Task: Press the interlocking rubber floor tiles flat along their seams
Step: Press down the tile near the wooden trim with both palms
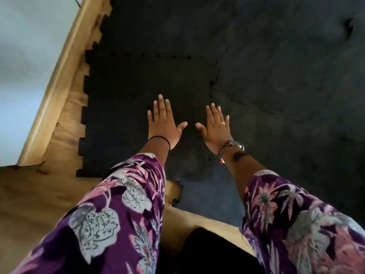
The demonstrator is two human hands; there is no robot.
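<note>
Black interlocking rubber floor tiles cover the floor ahead. The nearest tile point(126, 107) has toothed edges along its left side. A seam point(214, 80) runs along its right edge, slightly gapped and lifted, and another seam point(167, 56) with small notches runs across its far edge. My left hand point(165, 121) is spread flat, palm down, over this tile near its middle. My right hand point(216, 125), with a ring and a watch at the wrist, is spread flat beside it, a little left of the right seam. Neither hand holds anything.
Wooden floor point(39, 194) shows at the left and in front of the tiles. A pale wooden skirting board point(57, 76) and a light wall point(19, 56) run along the left. A lifted spot point(348, 28) shows in the far right tiles.
</note>
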